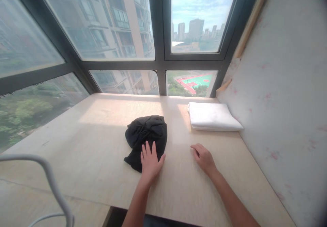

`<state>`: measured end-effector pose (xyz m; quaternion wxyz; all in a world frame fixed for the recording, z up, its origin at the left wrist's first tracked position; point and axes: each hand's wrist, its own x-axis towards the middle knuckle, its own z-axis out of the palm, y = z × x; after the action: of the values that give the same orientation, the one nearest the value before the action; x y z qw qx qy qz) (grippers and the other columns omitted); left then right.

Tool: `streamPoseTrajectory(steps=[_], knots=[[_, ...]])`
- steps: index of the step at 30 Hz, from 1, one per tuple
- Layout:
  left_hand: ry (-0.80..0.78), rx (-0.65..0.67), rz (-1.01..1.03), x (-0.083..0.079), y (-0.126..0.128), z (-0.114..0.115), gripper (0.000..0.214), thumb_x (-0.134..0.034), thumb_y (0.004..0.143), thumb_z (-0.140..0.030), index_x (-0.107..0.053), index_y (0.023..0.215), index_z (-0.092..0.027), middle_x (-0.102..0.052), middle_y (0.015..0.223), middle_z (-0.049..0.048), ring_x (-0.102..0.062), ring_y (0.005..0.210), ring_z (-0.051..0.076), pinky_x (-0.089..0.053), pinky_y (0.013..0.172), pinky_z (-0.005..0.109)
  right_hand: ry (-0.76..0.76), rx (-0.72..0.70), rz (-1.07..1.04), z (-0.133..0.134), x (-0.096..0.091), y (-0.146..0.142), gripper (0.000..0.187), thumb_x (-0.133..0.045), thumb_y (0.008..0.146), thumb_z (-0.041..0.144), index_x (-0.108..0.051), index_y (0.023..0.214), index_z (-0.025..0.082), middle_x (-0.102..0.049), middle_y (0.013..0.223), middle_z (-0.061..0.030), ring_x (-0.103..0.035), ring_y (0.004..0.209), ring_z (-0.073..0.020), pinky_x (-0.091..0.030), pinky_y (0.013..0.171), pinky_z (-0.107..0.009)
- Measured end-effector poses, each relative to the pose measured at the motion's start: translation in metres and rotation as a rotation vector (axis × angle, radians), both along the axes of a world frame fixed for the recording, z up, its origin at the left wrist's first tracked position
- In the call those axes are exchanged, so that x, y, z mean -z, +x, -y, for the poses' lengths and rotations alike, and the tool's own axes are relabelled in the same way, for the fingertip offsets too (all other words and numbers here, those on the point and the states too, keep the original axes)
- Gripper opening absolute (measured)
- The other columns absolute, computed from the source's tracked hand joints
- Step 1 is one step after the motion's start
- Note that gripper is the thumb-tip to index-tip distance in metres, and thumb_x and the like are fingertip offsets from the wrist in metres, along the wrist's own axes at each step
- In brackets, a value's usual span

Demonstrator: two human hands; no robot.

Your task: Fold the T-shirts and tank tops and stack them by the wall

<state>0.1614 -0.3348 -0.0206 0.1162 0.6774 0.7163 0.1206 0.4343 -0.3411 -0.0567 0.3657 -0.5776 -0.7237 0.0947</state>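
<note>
A crumpled black cloth [145,130], perhaps a garment, lies in a heap on the pale wooden tabletop [84,152]. My left hand [150,161] rests over its near right part, palm down, with the fingers spread. To the right, apart from the cloth, my right hand [203,157] is held low at the wood with its fingers curled in. Nothing shows in that hand. Beyond it, a folded white cloth [213,116] lies flat beside the wall.
A patterned wall [286,118] bounds the right side. Framed windows [158,65] rise along the back and left edges. At the lower left, a thick grey-white tube or cable [52,179] arches over the wood. Sunlight falls on the far part.
</note>
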Motion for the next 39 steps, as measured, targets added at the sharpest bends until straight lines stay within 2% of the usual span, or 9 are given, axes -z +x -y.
streamPoseTrajectory(steps=[6,11,15,18,21,27,32,34,39], knots=[[0.047,0.075,0.534,0.002,0.029,0.009,0.065,-0.059,0.083,-0.039,-0.047,0.143,-0.016,-0.022,0.163,0.0153,-0.006,0.153,0.034,-0.017,0.12,0.055,0.02,-0.003,-0.022,0.004,-0.004,-0.003,0.025,-0.043,0.095,0.016,-0.067,0.102,0.02,-0.07,0.093,-0.0063,-0.067,0.084,-0.0198,-0.05,0.076,-0.03],[0.065,0.079,0.999,-0.017,0.012,0.023,0.043,-0.051,0.091,-0.044,-0.058,0.126,-0.02,-0.058,0.139,0.0136,-0.051,0.133,0.027,-0.039,0.112,0.047,0.026,-0.019,-0.034,0.01,-0.007,-0.004,0.024,-0.046,0.093,0.013,-0.067,0.102,0.02,-0.07,0.095,-0.0068,-0.065,0.09,-0.0204,-0.051,0.081,-0.032],[0.047,0.337,0.568,-0.031,-0.008,0.042,0.042,-0.049,0.094,-0.041,-0.056,0.133,-0.026,-0.058,0.14,0.0098,-0.048,0.136,0.029,-0.024,0.118,0.059,0.02,-0.007,-0.039,0.013,-0.008,-0.005,0.024,-0.047,0.092,0.011,-0.067,0.102,0.02,-0.07,0.096,-0.0069,-0.065,0.091,-0.0207,-0.051,0.083,-0.033],[-0.059,0.56,0.184,-0.029,-0.008,0.058,0.059,-0.055,0.09,-0.044,-0.044,0.147,-0.031,-0.036,0.159,0.0082,-0.023,0.149,0.035,-0.01,0.117,0.069,0.011,0.0,-0.039,0.013,-0.007,-0.005,0.024,-0.047,0.092,0.011,-0.067,0.102,0.02,-0.069,0.095,-0.0068,-0.064,0.09,-0.0208,-0.051,0.084,-0.034],[-0.157,0.679,0.019,-0.024,-0.003,0.067,0.081,-0.06,0.085,-0.058,-0.03,0.155,-0.03,-0.014,0.166,0.0094,-0.007,0.152,0.04,-0.007,0.116,0.07,0.009,-0.003,-0.033,0.012,-0.006,-0.004,0.024,-0.047,0.092,0.011,-0.067,0.102,0.02,-0.069,0.095,-0.0072,-0.064,0.091,-0.0215,-0.051,0.084,-0.035],[-0.276,0.765,0.011,-0.031,-0.008,0.061,0.085,-0.049,0.085,-0.073,-0.027,0.156,-0.031,-0.005,0.167,0.0085,-0.001,0.152,0.038,-0.004,0.117,0.069,-0.015,-0.085,-0.02,0.018,-0.016,-0.012,0.032,-0.049,0.085,0.006,-0.065,0.109,0.021,-0.068,0.105,-0.008,-0.061,0.1,-0.0224,-0.051,0.091,-0.039],[-0.295,0.792,0.089,-0.034,-0.016,0.056,0.085,-0.065,0.081,-0.061,-0.032,0.154,-0.032,-0.01,0.166,0.0078,-0.004,0.152,0.038,-0.006,0.118,0.068,-0.002,-0.316,0.062,0.03,-0.027,-0.052,0.04,-0.062,0.082,0.014,-0.062,0.122,0.022,-0.059,0.129,-0.0098,-0.053,0.119,-0.0253,-0.046,0.102,-0.043],[-0.24,0.754,0.145,-0.027,-0.017,0.058,0.076,-0.068,0.081,-0.048,-0.04,0.15,-0.031,-0.021,0.165,0.0082,-0.01,0.152,0.036,-0.01,0.119,0.066,-0.004,-0.303,0.099,0.03,-0.028,-0.068,0.036,-0.063,0.083,0.014,-0.064,0.118,0.021,-0.062,0.123,-0.0098,-0.054,0.116,-0.0257,-0.046,0.099,-0.044],[0.108,0.51,0.327,-0.003,-0.01,0.068,0.045,-0.049,0.09,-0.022,-0.056,0.134,-0.024,-0.052,0.145,0.0115,-0.043,0.139,0.027,-0.034,0.117,0.053,-0.013,-0.193,0.066,0.024,-0.029,-0.086,0.022,-0.057,0.086,0.008,-0.068,0.101,0.02,-0.069,0.098,-0.0073,-0.06,0.098,-0.0234,-0.049,0.088,-0.04]])
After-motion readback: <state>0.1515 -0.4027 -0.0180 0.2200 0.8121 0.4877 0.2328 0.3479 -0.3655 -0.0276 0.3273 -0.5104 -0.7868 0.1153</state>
